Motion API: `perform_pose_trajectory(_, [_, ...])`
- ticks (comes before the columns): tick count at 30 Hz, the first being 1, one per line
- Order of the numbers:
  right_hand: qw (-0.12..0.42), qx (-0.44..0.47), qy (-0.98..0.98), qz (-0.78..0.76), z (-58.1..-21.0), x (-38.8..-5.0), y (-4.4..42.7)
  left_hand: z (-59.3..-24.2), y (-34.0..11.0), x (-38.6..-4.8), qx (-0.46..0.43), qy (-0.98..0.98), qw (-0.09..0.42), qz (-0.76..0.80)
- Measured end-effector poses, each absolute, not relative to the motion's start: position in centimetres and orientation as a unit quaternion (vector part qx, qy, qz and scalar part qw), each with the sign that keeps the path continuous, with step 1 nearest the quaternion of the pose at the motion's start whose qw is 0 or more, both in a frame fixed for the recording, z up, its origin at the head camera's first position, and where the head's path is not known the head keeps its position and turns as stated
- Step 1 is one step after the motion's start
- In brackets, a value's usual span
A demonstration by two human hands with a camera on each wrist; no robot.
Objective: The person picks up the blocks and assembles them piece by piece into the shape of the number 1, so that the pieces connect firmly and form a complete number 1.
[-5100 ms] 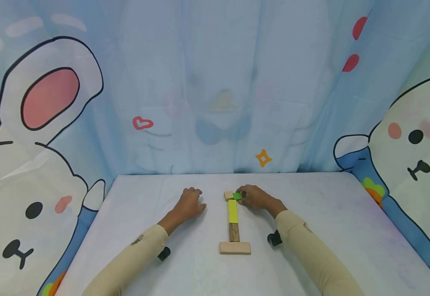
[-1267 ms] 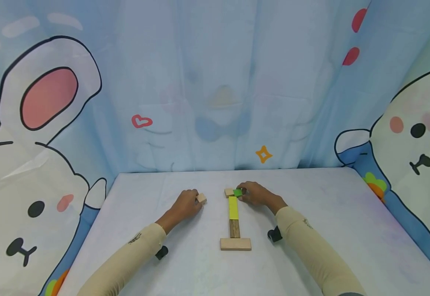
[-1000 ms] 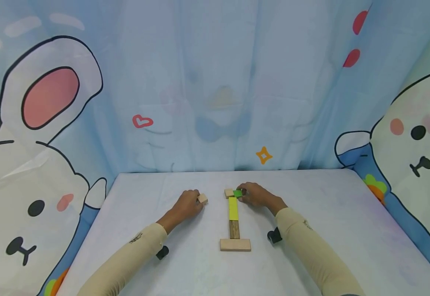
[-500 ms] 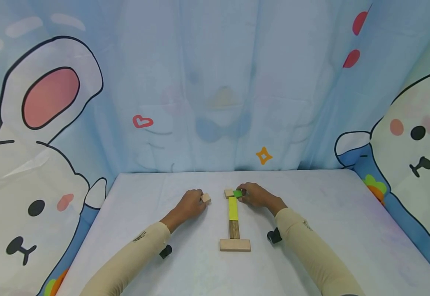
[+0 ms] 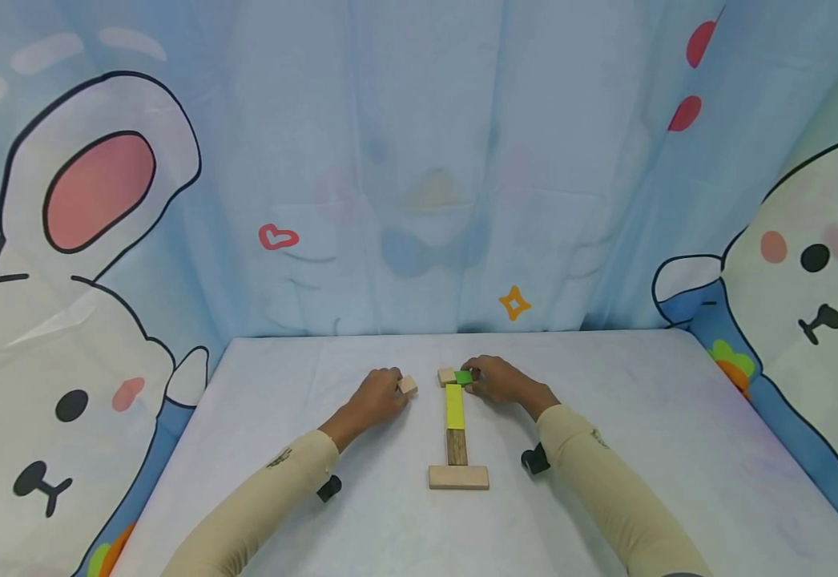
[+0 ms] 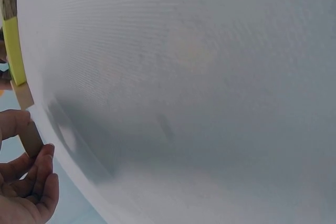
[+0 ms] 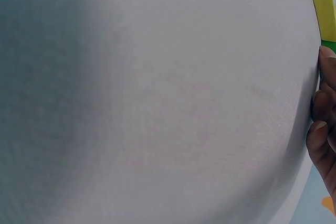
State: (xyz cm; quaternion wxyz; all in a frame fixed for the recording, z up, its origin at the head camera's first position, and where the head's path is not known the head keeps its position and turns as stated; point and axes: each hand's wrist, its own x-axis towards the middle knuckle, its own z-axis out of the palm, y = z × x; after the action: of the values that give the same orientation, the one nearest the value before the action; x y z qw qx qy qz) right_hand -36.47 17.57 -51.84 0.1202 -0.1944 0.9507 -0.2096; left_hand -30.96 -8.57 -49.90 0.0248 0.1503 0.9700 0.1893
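Observation:
My left hand [image 5: 376, 398] pinches a small plain wooden block [image 5: 408, 385] between thumb and fingers, left of the row of blocks; the left wrist view shows the held block [image 6: 31, 139] close up. My right hand [image 5: 498, 379] pinches a green block [image 5: 462, 377] at the row's far end. Beside the green one lies another plain wooden block [image 5: 446, 377]. A yellow block [image 5: 455, 407] runs from these toward the person, followed by a dark brown wooden block [image 5: 457, 447]. Across the near end lies a long light wooden block [image 5: 458, 478].
The blocks lie on a white-covered table [image 5: 361, 513]. Behind its far edge hangs a blue curtain [image 5: 419, 160] printed with cartoon animals. A small black device [image 5: 328, 488] sits at the left wrist, and another black device [image 5: 534, 459] at the right.
Five seconds ago the left hand held nothing; it now pinches a plain wooden block. Over the last second it has moved right, toward the row. The right hand stays at the green block.

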Motion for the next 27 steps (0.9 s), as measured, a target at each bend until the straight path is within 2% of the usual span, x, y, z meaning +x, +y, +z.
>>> perform_pose_trajectory(18, [0.121,-0.198,0.95,-0.211,-51.7,-36.41,17.6,-49.98,-7.58,-31.4,0.154,0.966,0.038,0.202])
perform_pose_trajectory(27, [0.127,-0.183,0.953,-0.206,-52.05,-36.62,17.49,-49.94,-7.48,-31.43,0.179,0.965,0.008,0.192])
